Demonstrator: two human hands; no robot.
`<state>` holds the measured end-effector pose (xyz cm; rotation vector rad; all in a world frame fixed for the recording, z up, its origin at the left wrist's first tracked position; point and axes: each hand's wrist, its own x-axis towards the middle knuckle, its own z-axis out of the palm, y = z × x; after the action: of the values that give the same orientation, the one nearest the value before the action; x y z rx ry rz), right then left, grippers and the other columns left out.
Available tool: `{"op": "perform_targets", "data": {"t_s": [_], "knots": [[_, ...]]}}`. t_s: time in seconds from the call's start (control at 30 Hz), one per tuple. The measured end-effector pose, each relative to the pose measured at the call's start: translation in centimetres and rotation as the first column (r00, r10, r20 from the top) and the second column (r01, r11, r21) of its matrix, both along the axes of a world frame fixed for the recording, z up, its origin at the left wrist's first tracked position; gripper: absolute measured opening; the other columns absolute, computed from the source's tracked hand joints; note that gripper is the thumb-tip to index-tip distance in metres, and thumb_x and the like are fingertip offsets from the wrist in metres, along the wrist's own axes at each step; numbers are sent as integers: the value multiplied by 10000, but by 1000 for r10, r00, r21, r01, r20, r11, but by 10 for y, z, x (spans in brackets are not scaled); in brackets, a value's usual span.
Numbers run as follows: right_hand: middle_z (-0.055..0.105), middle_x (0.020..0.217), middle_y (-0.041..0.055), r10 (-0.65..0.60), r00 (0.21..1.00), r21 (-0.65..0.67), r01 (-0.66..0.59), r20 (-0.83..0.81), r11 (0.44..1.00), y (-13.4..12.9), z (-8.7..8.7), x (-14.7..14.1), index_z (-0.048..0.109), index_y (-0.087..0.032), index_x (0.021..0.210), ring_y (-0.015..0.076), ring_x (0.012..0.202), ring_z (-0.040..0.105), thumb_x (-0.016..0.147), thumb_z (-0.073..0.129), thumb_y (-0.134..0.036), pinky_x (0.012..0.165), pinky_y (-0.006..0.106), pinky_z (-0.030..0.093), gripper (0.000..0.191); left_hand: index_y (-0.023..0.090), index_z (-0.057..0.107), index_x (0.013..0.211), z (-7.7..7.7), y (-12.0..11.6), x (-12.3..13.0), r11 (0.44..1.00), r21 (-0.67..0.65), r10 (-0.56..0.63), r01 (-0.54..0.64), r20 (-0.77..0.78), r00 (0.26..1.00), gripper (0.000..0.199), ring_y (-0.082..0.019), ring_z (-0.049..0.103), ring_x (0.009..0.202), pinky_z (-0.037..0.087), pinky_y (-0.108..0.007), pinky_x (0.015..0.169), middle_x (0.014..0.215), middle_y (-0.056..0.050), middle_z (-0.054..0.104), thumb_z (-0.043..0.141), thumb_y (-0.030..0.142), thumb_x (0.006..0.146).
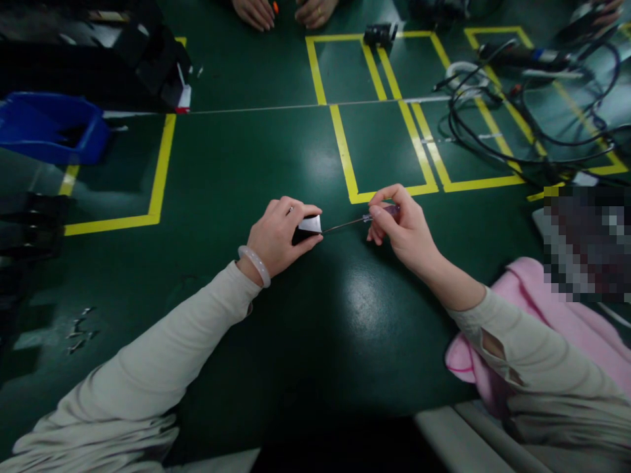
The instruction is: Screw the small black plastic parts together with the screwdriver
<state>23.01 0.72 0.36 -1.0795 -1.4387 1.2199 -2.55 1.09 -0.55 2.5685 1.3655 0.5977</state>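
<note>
In the head view, my left hand (pixel 280 235) is closed round a small black part with a pale, shiny face (pixel 309 224), holding it against the green table. The fingers cover much of the part, so its kind does not show. My right hand (pixel 401 226) grips a screwdriver (pixel 382 213) by its clear purplish handle. The thin shaft points left, and its tip meets or almost meets the right edge of the black part; I cannot tell whether they touch.
Small screws (pixel 79 330) lie at the left. A blue bin (pixel 54 128) stands farther back, near black racks (pixel 142 59). Black cables (pixel 458 125) coil at the right, above a pink cloth (pixel 527 289). Another person's hands (pixel 254 12) rest at the far edge.
</note>
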Motion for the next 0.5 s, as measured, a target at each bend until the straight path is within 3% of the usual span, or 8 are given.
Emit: {"op": "perform_targets", "data": {"t_s": [0.13,0.3,0.5], "knots": [[527,540,-112,23,999,-6,-23,-29,1000,0,2,-1,528,-248,945,86,441,529,918,712,-525,505,252,506,333,196,600,1267,0,0,0,1000,10,-5,5,4,1000,366,-286,591,1067,514,-432,885,1165,-112,646,662,370,952],[394,446,-138,33,999,-31,-34,-32,999,1,1,0,550,-237,861,74,377,461,950,672,-530,507,258,503,330,195,603,1265,0,0,0,1000,1,-1,1,9,1000,365,-290,591,1079,512,-442,902,1171,-115,645,661,374,952],[525,523,-113,30,999,-24,-31,-44,999,0,1,0,550,-244,945,82,434,518,908,717,-557,505,248,499,357,207,600,1274,-1,0,0,1000,-6,3,-3,7,1000,371,-287,594,1093,513,-447,920,1179,-108,645,663,372,948]]}}
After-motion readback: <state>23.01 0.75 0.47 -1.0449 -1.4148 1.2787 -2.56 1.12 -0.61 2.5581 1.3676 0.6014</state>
